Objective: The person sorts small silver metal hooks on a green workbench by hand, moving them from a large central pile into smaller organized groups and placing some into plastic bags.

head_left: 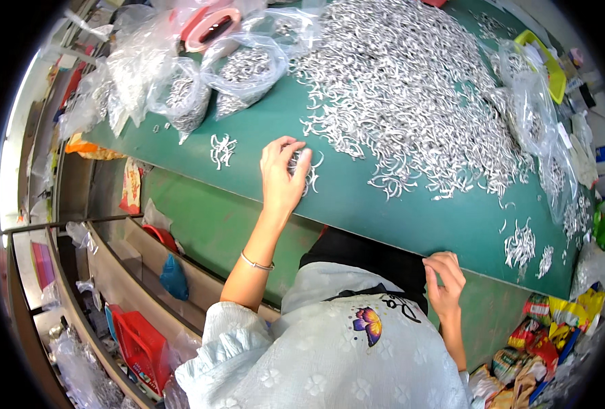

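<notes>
My left hand (282, 174) lies flat on the green table (398, 218), its fingers spread over a small cluster of silver metal hooks (309, 170). A little bunch of the same hooks (222, 150) sits to its left. A huge heap of silver hooks (411, 88) covers the table's far side. My right hand (444, 281) rests at the table's near edge with fingers curled; whether it holds anything small, I cannot tell. Two small piles of hooks (520, 245) lie to its right.
Clear plastic bags filled with hooks (241, 71) stand at the far left, more bags (531, 109) at the right. A yellow tray (551, 65) is at the far right. Snack packets (548, 334) lie at lower right. Red bins (142, 347) and shelving are below left.
</notes>
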Available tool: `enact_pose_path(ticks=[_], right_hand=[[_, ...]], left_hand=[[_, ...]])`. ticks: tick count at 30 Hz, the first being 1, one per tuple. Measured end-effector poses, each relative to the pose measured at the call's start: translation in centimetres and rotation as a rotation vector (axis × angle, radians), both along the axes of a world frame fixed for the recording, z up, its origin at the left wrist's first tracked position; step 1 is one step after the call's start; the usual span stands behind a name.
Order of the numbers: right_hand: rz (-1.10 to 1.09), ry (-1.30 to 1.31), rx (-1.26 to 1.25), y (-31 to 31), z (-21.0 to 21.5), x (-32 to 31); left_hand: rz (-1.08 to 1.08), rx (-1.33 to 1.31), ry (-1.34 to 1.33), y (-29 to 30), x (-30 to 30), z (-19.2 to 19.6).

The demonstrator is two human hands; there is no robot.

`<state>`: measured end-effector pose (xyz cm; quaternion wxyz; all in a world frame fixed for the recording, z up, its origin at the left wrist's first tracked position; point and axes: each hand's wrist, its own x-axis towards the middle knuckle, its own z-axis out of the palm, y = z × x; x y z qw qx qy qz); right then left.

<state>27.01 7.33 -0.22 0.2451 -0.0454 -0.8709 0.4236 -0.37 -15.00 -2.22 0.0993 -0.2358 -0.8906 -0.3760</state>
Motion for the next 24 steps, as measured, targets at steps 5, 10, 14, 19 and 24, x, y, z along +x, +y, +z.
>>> enact_pose_path(ticks=[5,10,14,19,24], right_hand=[[-0.041,-0.037,-0.076,0.9,0.8,-0.9],[0.011,-0.251,0.266,1.5,2.1,-7.0],[0.152,-0.245,0.446,0.3,0.9,-11.8],[0.241,-0.143,0.398,3.3,0.0,-9.6],[-0.038,-0.026,0.323,6.1,0.4,-6.9]], left_hand=[[-0.07,-0.266,0.15,0.5,1.7,0.5],[0.058,-0.314,0.142,0.6,1.5,-0.1],[0.164,-0.347,0.184,1.2,2.2,0.4],[-0.01,-0.236,0.165,2.8,4.7,2.8],[-0.38,-0.082,0.083,5.0,7.9,2.8]])
